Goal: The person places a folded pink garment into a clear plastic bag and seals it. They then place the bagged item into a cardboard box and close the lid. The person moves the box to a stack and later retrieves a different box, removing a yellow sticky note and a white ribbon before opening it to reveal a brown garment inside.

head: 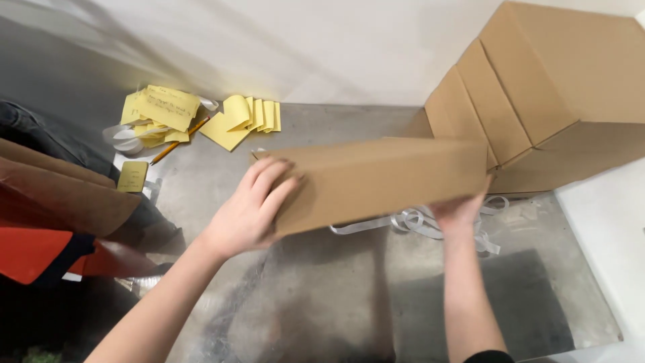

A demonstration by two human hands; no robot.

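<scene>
Two bare hands grip a long cardboard box above the concrete floor, the left hand clasping its left end, the right hand under its right end, with stacked boxes far right and yellow notes far left.

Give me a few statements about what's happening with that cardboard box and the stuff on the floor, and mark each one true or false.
1. Both hands hold a long cardboard box. True: the left hand grips its near end, the right hand its far end.
2. The yellow paper slips lie on top of the held box. False: they lie on the floor by the wall.
3. A pencil lies among the yellow slips. True.
4. The stacked boxes are white plastic. False: they are brown cardboard.
5. White strips lie on the floor under the held box. True.
</scene>
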